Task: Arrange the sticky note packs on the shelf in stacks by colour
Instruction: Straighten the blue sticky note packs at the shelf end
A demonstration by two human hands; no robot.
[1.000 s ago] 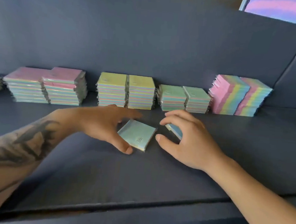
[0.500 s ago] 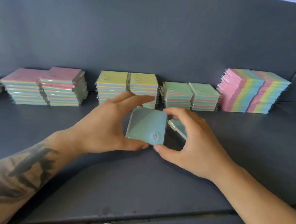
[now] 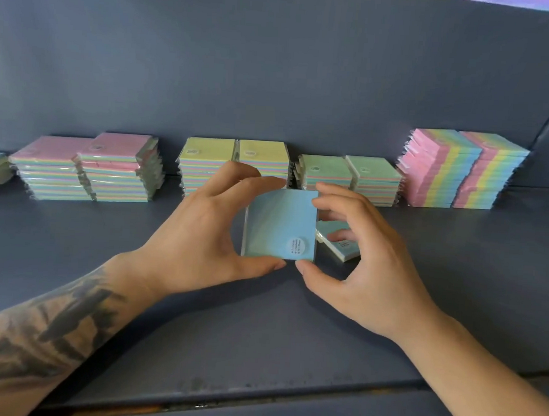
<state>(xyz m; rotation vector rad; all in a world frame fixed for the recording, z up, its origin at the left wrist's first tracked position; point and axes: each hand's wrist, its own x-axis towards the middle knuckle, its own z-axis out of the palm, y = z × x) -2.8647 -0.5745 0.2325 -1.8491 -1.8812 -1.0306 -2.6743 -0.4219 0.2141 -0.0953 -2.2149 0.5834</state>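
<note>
Raised since the earlier frame, the blue pack (image 3: pixel 280 223) stood mid-frame, pinched between left hand (image 3: pixel 200 235) and right hand (image 3: pixel 364 264) thumbs below, fingers above.

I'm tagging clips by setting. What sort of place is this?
Probably a shop or stockroom shelf: a deep grey shelf with a back wall, rows of wrapped sticky note stacks, and labelled packs such as the blue pack being sorted.

Held pack (image 3: pixel 278 222) blue-faced, white round label near lower right corner. Second pack (image 3: pixel 340 245) pale blue. Back-edge stacks: pink tops (image 3: pixel 86 167), yellow tops (image 3: pixel 234 160), green tops (image 3: pixel 349 177), rainbow-striped (image 3: pixel 458 171) at right. Shelf (image 3: pixel 71 243) slate grey-blue. Dark tattoo on left forearm (image 3: pixel 44 332).
</note>
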